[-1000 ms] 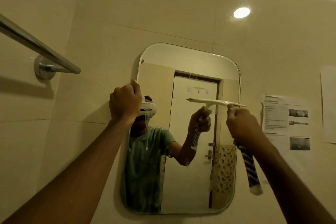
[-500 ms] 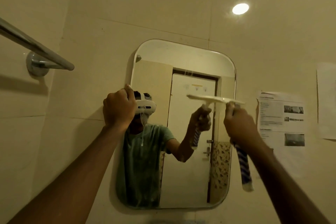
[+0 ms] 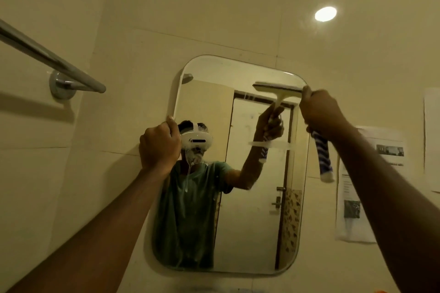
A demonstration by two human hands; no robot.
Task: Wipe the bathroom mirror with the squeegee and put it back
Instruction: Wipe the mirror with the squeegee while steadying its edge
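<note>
Fingers (image 3: pixel 310 102) of right hand (image 3: pixel 321 112) curled round squeegee (image 3: pixel 322 157), blade at mirror (image 3: pixel 250 221) upper right; left hand (image 3: pixel 159 147) grips its edge — suds (image 3: pixel 190 164) unwiped mid-frame, return pending.

left grip (image 3: pixel 159 147) and right grip (image 3: pixel 322 114) both raised, clenched.

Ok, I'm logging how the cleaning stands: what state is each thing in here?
Mirror: foam drips left of centre, not wiped off.
Squeegee: blade against the glass near the top right corner.
Right hand: grips the squeegee's striped handle.
Left hand: grips the mirror's left edge.
Light: on.
Papers: stuck to the wall.
</note>
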